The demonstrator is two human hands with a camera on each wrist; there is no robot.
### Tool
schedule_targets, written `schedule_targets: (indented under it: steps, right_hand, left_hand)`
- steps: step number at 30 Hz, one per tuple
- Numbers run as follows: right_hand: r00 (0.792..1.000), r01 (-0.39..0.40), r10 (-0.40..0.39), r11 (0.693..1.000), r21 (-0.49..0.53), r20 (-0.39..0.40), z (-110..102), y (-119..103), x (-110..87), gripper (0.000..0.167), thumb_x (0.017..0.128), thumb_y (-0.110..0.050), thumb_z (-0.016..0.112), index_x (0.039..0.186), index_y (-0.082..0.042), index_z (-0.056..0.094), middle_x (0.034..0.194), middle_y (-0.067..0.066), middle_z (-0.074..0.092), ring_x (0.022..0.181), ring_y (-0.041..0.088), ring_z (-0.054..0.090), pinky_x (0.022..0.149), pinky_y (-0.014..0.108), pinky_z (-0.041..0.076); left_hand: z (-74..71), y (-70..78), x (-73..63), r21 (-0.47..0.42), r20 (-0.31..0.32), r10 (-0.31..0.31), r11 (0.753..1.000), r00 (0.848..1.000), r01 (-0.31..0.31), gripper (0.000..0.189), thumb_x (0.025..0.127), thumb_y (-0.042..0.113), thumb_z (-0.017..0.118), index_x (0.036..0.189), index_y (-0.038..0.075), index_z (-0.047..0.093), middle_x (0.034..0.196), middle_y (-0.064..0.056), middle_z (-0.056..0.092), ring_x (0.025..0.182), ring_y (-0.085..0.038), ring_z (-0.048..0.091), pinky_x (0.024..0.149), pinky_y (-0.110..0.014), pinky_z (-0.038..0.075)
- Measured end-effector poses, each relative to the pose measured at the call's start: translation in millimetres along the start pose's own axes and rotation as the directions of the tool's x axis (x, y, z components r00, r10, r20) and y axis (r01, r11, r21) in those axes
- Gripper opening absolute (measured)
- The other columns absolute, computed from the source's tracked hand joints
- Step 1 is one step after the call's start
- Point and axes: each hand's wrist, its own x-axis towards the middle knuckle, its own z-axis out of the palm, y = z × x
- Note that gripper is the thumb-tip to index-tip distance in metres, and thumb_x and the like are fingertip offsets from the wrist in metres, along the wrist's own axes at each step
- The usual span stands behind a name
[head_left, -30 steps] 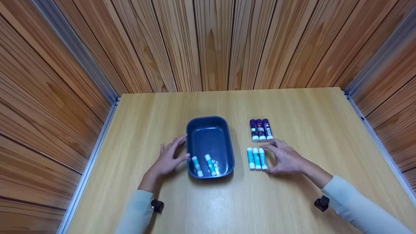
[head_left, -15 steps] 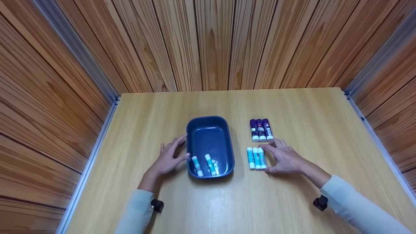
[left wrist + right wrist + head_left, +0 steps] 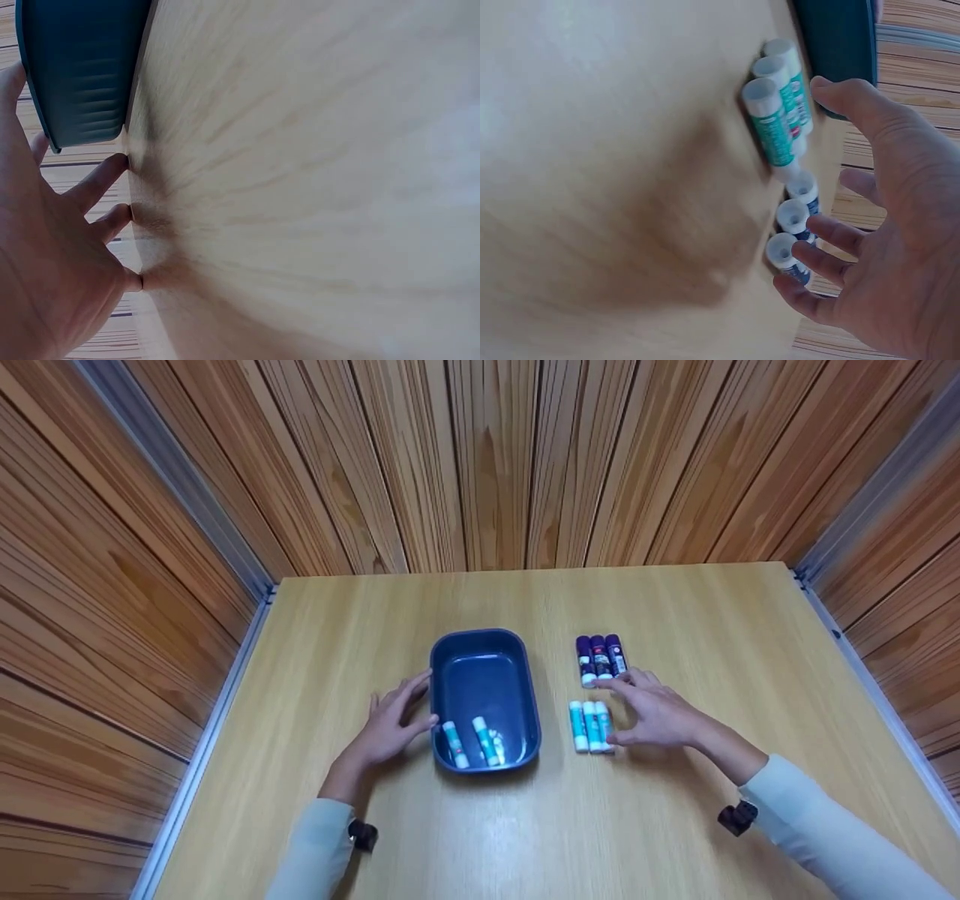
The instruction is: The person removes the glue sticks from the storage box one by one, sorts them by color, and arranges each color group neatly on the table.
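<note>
My left hand (image 3: 386, 727) rests beside a dark blue tray (image 3: 484, 679), thumb and a fingertip at its left rim; in the left wrist view other fingertips touch the table. Inside the tray lie two teal glue sticks (image 3: 486, 740) with white ends, near a small pale patch that I cannot make out. My right hand (image 3: 660, 716) hovers with spread fingers over the right end of a row of three teal glue sticks (image 3: 592, 727), holding nothing. Just beyond, three purple glue sticks (image 3: 600, 656) lie side by side, their white ends partly behind my fingers.
Everything stands on a light wooden table (image 3: 480, 832). Wood-plank walls (image 3: 495, 465) close off the back and both sides, with metal rails (image 3: 199, 765) along the side edges.
My right hand has moved off the right side of the teal row, up and leftward over it, its fingers spreading. The left hand and the tray stay put.
</note>
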Motion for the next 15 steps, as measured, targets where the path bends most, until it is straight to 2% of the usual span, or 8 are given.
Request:
schedule_targets:
  steps: [7, 15]
  right_hand:
    - [0.998, 0.043, -0.042, 0.999, 0.017, -0.036, -1, -15, 5.9, 0.086, 0.093, -0.038, 0.093, 0.168, -0.02, 0.053, 0.152, 0.022, 0.055, 0.131, 0.039, 0.055, 0.099, 0.058, 0.058]
    - [0.997, 0.074, -0.073, 0.996, 0.055, -0.034, 2, -35, 17.4, 0.081, 0.096, -0.035, 0.091, 0.168, -0.025, 0.054, 0.158, 0.019, 0.053, 0.139, 0.04, 0.054, 0.106, 0.061, 0.06]
  left_hand:
    - [1.0, 0.2, -0.6, 0.009, 0.004, 0.005, 1.0, 1.0, -0.005, 0.079, 0.11, 0.055, 0.068, 0.177, 0.046, 0.028, 0.185, 0.0, 0.041, 0.18, -0.044, 0.01, 0.137, -0.079, -0.017]
    - [1.1, -0.3, -1.2, 0.005, 0.0, 0.003, 1.0, 1.0, -0.003, 0.077, 0.111, 0.054, 0.067, 0.176, 0.05, 0.026, 0.185, 0.001, 0.041, 0.18, -0.043, 0.011, 0.138, -0.077, -0.018]
